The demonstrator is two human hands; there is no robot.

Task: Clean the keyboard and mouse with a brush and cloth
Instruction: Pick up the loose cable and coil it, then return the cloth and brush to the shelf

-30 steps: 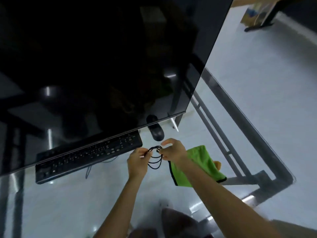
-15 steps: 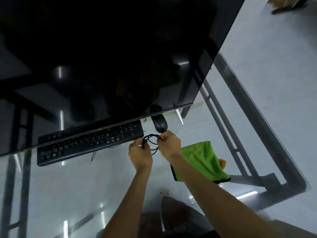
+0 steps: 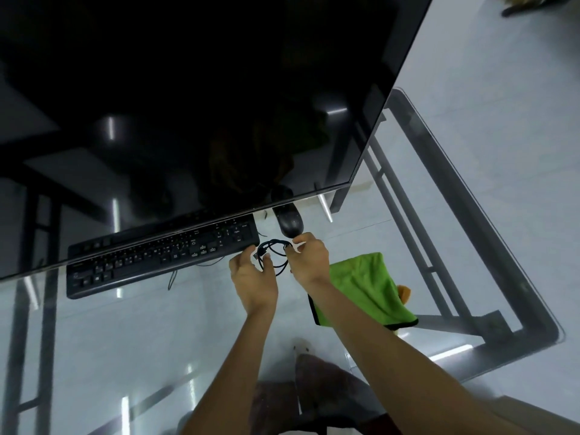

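Keyboard (image 3: 163, 255) legends unreadable; left hand (image 3: 252, 276) and right hand (image 3: 309, 259) pinch coiled cable (image 3: 274, 251).

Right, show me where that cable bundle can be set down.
Bare glass table lies in front of the keyboard, left of the left hand. Crowded between keyboard, mouse and green cloth, where both hands hold the coiled cable.

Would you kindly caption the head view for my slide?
Both hands hold a coiled black cable between keyboard, mouse and green cloth.
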